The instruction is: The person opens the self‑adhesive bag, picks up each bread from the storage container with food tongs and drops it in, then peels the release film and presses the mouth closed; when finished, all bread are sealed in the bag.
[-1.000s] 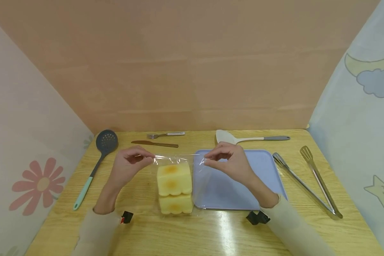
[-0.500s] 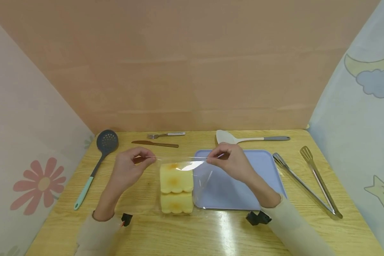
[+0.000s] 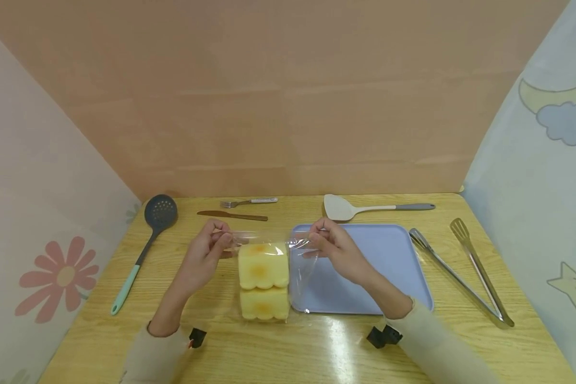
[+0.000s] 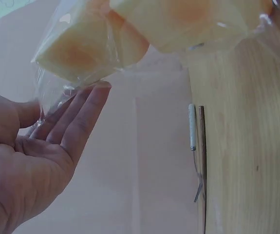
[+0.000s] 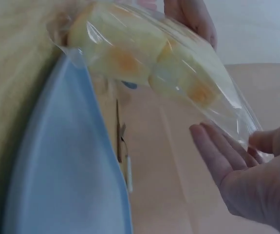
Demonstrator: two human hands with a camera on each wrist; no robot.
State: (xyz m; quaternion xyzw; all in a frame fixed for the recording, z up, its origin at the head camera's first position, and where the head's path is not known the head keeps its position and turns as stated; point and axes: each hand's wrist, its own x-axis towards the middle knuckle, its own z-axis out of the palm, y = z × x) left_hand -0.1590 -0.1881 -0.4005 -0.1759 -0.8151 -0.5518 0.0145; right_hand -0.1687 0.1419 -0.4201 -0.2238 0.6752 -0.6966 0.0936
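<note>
A clear plastic bag (image 3: 301, 266) hangs between both hands, with two yellow, brown-spotted bread pieces (image 3: 263, 266) inside, one above the other in the head view. My left hand (image 3: 205, 257) pinches the bag's upper left corner between thumb and index finger; in the left wrist view its other fingers (image 4: 84, 119) stretch along the bag. At the upper right corner my right hand (image 3: 340, 250) pinches the film the same way, and the right wrist view shows its remaining fingers (image 5: 217, 148) extended below the bread. The bag's lower end is near the table and the tray's left edge.
A blue tray (image 3: 365, 298) lies under and beside the right hand. Behind are a fork (image 3: 249, 202), a brown knife (image 3: 232, 215) and a white turner (image 3: 338, 208). A slotted skimmer (image 3: 160, 213) lies left, metal tongs (image 3: 475, 266) right. Walls enclose the table's back and sides.
Both hands have turned at the bag's top corners, their free fingers now spread below the edge. The left hand has shifted slightly right. The bread stays in nearly the same place.
</note>
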